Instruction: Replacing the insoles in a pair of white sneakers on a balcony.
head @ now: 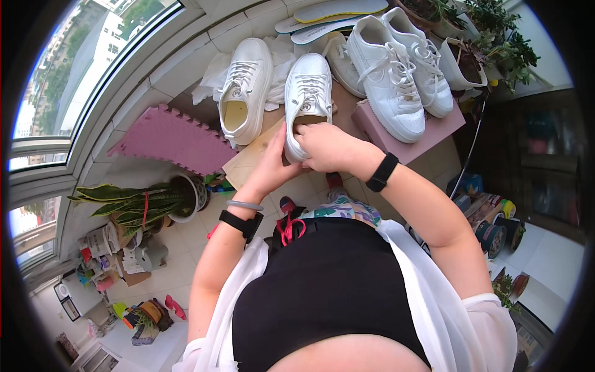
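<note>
A white lace-up sneaker (307,69) points its toe away from me, its opening towards me. My left hand (275,168) holds it around the left side of the heel, the thumb along the outside. My right hand (327,146) grips the right side of the collar, with fingertips inside the opening that hide part of the insole. A matching white sneaker (248,65) lies just to the left, its yellowish inside showing. White crumpled paper (209,76) lies beneath and behind the pair. A flat tan board (251,160) is under my left hand.
White Nike sneakers (388,102) rest on a pink box (446,130) at the right. Loose insoles (325,30) and another pale shoe (344,69) are behind. A pink foam mat (172,142) and a potted snake plant (186,200) stand left; potted plants (499,42) fill the back right.
</note>
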`<state>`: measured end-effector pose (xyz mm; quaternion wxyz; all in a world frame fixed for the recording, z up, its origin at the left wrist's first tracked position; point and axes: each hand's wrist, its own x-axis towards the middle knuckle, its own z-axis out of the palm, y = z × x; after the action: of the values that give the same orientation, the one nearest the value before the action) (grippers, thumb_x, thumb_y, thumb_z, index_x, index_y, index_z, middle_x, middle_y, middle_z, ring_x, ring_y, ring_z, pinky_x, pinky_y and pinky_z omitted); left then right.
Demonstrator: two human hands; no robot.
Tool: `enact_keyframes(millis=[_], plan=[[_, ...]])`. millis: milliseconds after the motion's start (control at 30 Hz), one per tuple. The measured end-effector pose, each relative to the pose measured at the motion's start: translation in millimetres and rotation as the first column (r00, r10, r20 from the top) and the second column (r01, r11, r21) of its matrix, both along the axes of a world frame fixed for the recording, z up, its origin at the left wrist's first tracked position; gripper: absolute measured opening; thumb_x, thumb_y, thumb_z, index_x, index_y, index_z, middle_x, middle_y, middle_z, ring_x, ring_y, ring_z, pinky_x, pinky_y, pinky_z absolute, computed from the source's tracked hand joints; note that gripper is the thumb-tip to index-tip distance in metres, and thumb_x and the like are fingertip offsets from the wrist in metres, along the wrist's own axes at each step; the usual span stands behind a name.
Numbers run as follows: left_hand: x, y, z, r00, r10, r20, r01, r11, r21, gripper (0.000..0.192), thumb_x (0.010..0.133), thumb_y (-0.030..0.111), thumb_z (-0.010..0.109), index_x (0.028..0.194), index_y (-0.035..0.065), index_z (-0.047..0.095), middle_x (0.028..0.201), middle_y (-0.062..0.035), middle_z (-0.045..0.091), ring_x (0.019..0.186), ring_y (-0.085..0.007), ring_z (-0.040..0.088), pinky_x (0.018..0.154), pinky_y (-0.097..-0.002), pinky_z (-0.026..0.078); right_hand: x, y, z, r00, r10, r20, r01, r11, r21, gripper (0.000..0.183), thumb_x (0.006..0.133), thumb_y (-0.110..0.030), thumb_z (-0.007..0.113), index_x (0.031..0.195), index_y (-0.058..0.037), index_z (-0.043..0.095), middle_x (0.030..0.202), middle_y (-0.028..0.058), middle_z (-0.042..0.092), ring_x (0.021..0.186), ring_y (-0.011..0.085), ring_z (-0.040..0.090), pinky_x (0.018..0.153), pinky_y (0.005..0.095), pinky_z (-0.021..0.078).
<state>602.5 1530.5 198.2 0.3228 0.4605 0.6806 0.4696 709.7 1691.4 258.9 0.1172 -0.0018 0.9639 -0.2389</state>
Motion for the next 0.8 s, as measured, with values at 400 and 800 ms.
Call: enact_keyframes(millis=[400, 800], plan=[[10.0, -3.8, 52.3, 0.284, 0.055, 0.957, -0.023, 0.998, -0.05, 0.071, 0.1, 0.056, 0.042, 0.147, 0.0046, 0.034, 0.14, -0.0116, 0.05, 0.125, -0.0218, 0.053, 0.105, -0.0384, 0.044, 65.2, -24.4, 58.3, 0.908, -0.058, -0.414, -0.052, 0.967, -0.25, 0.041, 0.077, -0.008, 0.07, 0.116, 0.0013, 0.06, 0.123, 0.0158, 0.058, 0.113, 0.0364, 0.054, 0.099, 0.0425, 0.0429], [10.5, 4.8, 77.9, 0.674, -0.009, 0.739, -0.105, 0.989, 0.108, 0.07, 0.1, 0.053, 0.045, 0.148, 0.0033, 0.034, 0.136, -0.0088, 0.052, 0.12, -0.0165, 0.053, 0.102, -0.0312, 0.043, 55.0, -27.3, 31.7, 0.742, -0.595, 0.309, 0.507, 0.197, -0.839, 0.032, 0.096, -0.006, 0.05, 0.126, 0.0033, 0.058, 0.123, 0.009, 0.063, 0.112, 0.015, 0.057, 0.096, 0.0291, 0.0454]])
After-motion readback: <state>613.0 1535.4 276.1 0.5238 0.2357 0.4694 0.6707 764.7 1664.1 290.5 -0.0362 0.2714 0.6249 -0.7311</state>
